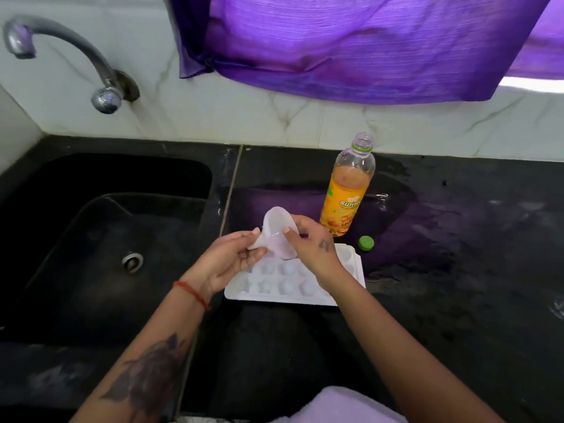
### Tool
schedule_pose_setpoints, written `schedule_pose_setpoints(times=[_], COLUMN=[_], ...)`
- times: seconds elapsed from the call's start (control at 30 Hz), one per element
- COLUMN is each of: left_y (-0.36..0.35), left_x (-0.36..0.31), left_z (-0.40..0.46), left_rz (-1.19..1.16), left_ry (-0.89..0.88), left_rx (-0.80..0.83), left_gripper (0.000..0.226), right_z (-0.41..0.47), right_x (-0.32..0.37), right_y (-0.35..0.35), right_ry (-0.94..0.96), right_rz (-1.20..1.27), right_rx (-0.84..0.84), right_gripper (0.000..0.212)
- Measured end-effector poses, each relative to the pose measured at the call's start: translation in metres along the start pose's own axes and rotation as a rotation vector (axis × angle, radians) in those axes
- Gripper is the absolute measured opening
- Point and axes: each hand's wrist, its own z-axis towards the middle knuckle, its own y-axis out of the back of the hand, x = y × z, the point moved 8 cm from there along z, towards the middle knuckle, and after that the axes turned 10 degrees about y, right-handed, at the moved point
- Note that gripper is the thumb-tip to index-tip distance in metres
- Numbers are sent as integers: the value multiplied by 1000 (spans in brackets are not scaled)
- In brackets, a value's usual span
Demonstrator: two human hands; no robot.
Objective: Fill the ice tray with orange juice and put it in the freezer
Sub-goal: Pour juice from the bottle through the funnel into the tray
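A white ice tray [274,290] with round and star-shaped cells lies on the black counter [442,270]; its cells look empty. Just above its far edge I hold a translucent white funnel [279,230] tilted on its side. My left hand [227,261] pinches the funnel's spout and my right hand [309,242] grips its wide rim. Behind the tray stands an uncapped bottle of orange juice [346,193], about two-thirds full. Its green cap [366,242] lies on the counter to the right of the tray's far corner.
A black sink [100,239] with a metal drain [132,261] sits to the left of the tray. A chrome tap [76,59] juts from the marble wall above it. A purple curtain [351,44] hangs over the back wall. The counter looks wet near the bottle.
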Motion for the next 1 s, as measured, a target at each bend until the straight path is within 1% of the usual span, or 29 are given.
schedule_pose_setpoints(times=[0.07, 0.13, 0.2, 0.23, 0.27, 0.33, 0.4, 0.47, 0.53, 0.67, 0.73, 0.77, 0.8, 0.87, 0.9, 0.93, 0.97, 1.0], left_y=[3, 11, 19, 21, 19, 11, 7, 9, 16, 36, 44, 48, 51, 56, 57, 58, 59, 60], left_x=[-2, -6, -15, -18, -20, -19, -20, -26, -33, -40, -40, -39, -38, -36, -35, -34, -34, -33], left_z=[-6, -14, -28, -35, -41, -49, -53, -52, -51, -49, -49, -48, -48, -48, -47, -47, -46, -46], left_rz=[61, 185, 305, 323, 320, 308, 340, 324, 265, 162, 115, 92, 74, 60, 61, 65, 68, 71], left_ry=[-34, -102, -188, -222, -235, -211, -199, -233, -263, -253, -229, -215, -201, -178, -168, -161, -157, -156], left_rx=[-65, -220, -373, -393, -365, -246, -192, -225, -291, -399, -432, -443, -453, -464, -466, -467, -469, -471], left_gripper=[11, 10, 22, 30, 35, 42, 37, 19, 8, 5, 2, 1, 1, 2, 2, 2, 2, 2], right_z=[1, 1, 1, 2, 3, 5, 8, 12, 16, 20, 19, 17, 15, 9, 4, -2, -9, -16], right_x=[1, 0, -2, -2, -3, 0, 2, 5, 9, 15, 16, 17, 18, 20, 20, 20, 21, 20], right_y=[-1, 1, 4, 6, 7, 10, 7, 1, -6, -20, -19, -13, -4, 23, 40, 59, 76, 89], right_ry=[-2, -16, -18, -16, -8, 12, 3, -29, -60, -150, -145, -124, -91, 11, 78, 142, 192, 225], right_rz=[-41, -34, -26, -34, -55, -121, -134, -125, -100, 61, 124, 141, 163, 234, 233, 181, 101, 32], right_rx=[-7, -59, -109, -129, -147, -172, -169, -143, -108, 26, 77, 66, 23, -142, -266, -409, -550, -671], right_gripper=[24, 18, 14, 12, 11, 10, 9, 9, 10, 5, 13, 18, 22, 18, 13, 9, 9, 14])
